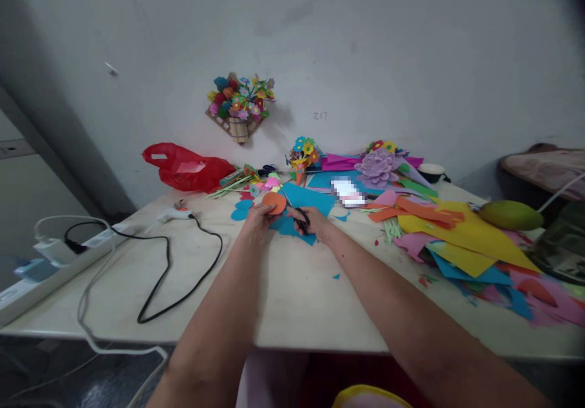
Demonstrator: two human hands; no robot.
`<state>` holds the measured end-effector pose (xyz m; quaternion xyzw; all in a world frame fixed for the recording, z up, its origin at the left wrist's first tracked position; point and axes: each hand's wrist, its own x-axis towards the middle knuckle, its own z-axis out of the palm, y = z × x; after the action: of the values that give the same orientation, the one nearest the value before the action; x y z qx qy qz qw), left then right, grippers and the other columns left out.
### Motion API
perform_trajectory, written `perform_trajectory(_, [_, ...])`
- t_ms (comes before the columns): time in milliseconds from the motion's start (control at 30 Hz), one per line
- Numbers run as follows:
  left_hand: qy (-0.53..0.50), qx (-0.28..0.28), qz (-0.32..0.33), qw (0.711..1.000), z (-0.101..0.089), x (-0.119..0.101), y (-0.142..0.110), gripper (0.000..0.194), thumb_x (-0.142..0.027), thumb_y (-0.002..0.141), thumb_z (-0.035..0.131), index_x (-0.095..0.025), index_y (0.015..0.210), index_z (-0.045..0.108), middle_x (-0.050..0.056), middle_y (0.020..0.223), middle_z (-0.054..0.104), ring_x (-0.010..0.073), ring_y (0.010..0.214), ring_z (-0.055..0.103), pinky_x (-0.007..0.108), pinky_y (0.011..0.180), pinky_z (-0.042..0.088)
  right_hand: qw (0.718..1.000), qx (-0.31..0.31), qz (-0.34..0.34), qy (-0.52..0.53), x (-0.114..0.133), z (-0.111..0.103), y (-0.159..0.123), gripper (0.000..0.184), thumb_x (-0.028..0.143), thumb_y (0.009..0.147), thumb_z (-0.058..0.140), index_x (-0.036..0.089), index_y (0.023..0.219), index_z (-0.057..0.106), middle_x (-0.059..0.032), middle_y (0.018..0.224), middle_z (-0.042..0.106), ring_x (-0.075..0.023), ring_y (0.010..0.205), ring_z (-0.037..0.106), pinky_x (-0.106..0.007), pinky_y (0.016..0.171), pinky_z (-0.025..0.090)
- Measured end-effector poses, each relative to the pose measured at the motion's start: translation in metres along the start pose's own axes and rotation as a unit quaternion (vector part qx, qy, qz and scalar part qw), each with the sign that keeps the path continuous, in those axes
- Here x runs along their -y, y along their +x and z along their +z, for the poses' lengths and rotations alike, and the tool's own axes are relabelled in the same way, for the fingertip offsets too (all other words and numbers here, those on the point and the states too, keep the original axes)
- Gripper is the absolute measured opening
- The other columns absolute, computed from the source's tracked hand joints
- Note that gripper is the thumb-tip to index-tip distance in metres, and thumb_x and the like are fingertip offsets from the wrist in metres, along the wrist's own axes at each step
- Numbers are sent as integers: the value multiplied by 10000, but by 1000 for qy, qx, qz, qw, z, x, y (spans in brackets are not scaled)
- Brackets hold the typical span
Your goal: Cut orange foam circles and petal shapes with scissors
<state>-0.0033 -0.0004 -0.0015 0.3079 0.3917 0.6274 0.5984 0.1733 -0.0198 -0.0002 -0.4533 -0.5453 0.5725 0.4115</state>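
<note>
My left hand [261, 218] pinches an orange paper circle [275, 202] by its lower edge. Black-handled scissors [301, 219] are in my right hand [311, 222], with the fingers through the handles and the blades pointing up and left beside the circle. Under both hands lies a blue sheet [311, 198]. Blue cut circles [239, 214] rest on the table just left of my left hand. Small blue scraps [337, 276] are scattered near my right forearm.
A power strip [98, 241] and black cable [168, 261] lie at left, behind them a red plastic bag [187, 169]. Coloured sheets [457, 237] and a green-yellow fruit [512, 214] fill the right side. A phone [348, 193] and paper flowers [304, 149] stand farther back.
</note>
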Motion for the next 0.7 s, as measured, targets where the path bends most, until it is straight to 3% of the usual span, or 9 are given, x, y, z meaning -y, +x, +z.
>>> perform_trajectory(200, [-3,-2,-8,1000,-1,1,1,324,-1,738,772,-148,1026,756,48,760,802,198,641,783,248,606,653,1000,-6,2,1,1,1,0,333,328,1072,754,156,794,690,28,493,597,-78,368,493,-168,381,322])
perform_trajectory(433, [2,-20,-7,1000,2,-1,-3,350,9,750,775,-102,1082,785,96,822,830,235,729,810,288,698,669,1000,-9,-1,3,-8,0,10,385,403,1007,834,171,752,664,38,491,582,-74,364,489,-165,369,314])
perform_trajectory(700, [-13,-9,-3,1000,0,1,-1,350,1,706,789,-137,1026,764,64,757,801,221,676,787,271,636,647,1000,-14,-2,6,-10,1,12,402,376,1018,818,171,720,643,45,483,568,-67,359,467,-176,382,331])
